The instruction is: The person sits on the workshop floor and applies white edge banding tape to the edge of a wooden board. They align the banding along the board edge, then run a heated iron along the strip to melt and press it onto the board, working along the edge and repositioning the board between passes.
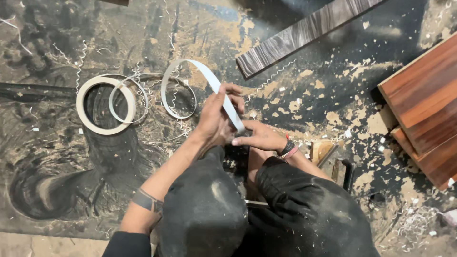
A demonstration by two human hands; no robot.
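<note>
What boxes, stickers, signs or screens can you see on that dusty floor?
None: no package, label, sign or screen shows here.
Edge-banding strip: pale grey-white ribbon, held between the left hand and right hand, looping back to the left.
Coil of strip: round, off-white, flat on the floor at left.
Wood-grain boards: reddish-brown, stacked at the right edge.
Dark striped plank: long, slanted, at the top.

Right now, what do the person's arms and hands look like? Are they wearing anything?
Both hands are bare, no gloves. The right hand has dark and red bands around its wrist. The left hand has nothing on its wrist. The left forearm carries a dark band marking near the elbow, and a dark sleeve begins above that. The arms are bare below the sleeve.
</note>
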